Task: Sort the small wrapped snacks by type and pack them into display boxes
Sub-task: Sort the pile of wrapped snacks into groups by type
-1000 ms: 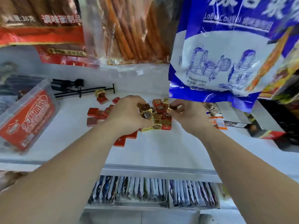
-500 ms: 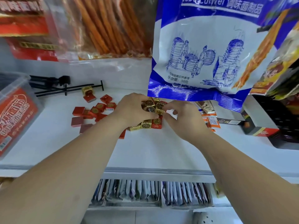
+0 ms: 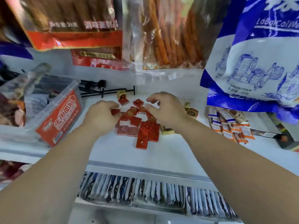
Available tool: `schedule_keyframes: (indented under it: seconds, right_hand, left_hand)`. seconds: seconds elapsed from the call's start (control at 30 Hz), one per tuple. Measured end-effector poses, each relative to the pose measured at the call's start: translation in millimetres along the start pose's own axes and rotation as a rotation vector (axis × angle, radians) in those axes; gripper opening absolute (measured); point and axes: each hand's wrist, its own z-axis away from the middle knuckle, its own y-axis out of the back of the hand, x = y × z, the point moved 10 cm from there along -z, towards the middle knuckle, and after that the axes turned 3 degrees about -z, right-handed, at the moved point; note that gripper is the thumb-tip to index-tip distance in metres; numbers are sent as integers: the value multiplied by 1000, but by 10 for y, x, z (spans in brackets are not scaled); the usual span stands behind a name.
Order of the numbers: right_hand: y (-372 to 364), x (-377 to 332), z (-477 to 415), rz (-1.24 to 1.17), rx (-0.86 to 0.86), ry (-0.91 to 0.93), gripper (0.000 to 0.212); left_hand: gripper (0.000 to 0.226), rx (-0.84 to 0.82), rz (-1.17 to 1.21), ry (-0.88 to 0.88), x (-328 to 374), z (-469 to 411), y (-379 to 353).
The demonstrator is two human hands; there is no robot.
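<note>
Several small red wrapped squares (image 3: 142, 130) lie in a loose heap on the white shelf (image 3: 169, 156). My left hand (image 3: 101, 115) pinches one red square (image 3: 115, 111) at the heap's left edge. My right hand (image 3: 165, 109) hovers over the heap's far right side with fingers curled, and I cannot see whether it holds anything. A few gold wrapped pieces (image 3: 191, 111) lie to the right of that hand. One more gold piece (image 3: 121, 94) sits at the back. A clear display box (image 3: 58, 120) with a red label stands tilted at the left.
A pile of orange and white sachets (image 3: 229, 126) lies at the right. Large snack bags (image 3: 258, 59) hang overhead, and a black stand (image 3: 100, 89) lies at the back. Below the shelf edge a row of packets (image 3: 145, 194) stands on end.
Both hands were bunched over the gold pieces; now they have shifted left onto the red squares. The view has swung left, bringing the clear box further in.
</note>
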Motion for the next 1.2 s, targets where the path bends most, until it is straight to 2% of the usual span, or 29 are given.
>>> schedule_keyframes:
  seconds: [0.1, 0.37, 0.5, 0.6, 0.8, 0.93, 1.03, 1.1, 1.2]
  right_hand:
    - [-263, -143, -373, 36, -37, -71, 25]
    - [-835, -179, -940, 165, -63, -250, 39]
    - [-918, -176, -1036, 87, -15, -303, 32]
    - [-901, -284, -1046, 113, 5, -275, 17]
    - [-491, -208, -690, -205, 95, -295, 25]
    - [17, -77, -282, -172, 190, -208, 18]
    - [395, 114, 63, -139, 263, -216, 15]
    - [565, 296, 300, -167, 278, -253, 15]
    - [778, 545, 629, -154, 312, -265, 17]
  left_hand:
    - [35, -49, 6, -60, -121, 38, -6]
    - [40, 10, 114, -103, -286, -44, 4]
    - [39, 11, 113, -130, -286, -53, 6]
    - [38, 11, 100, -131, -262, -68, 8]
    - [36, 37, 39, -115, -182, -61, 25]
    - [36, 106, -8, -173, 43, -6, 93]
    - [31, 114, 17, -247, 334, 102, 77]
    - [27, 90, 25, -320, 568, 215, 22]
    - [34, -12, 24, -431, 896, 406, -149]
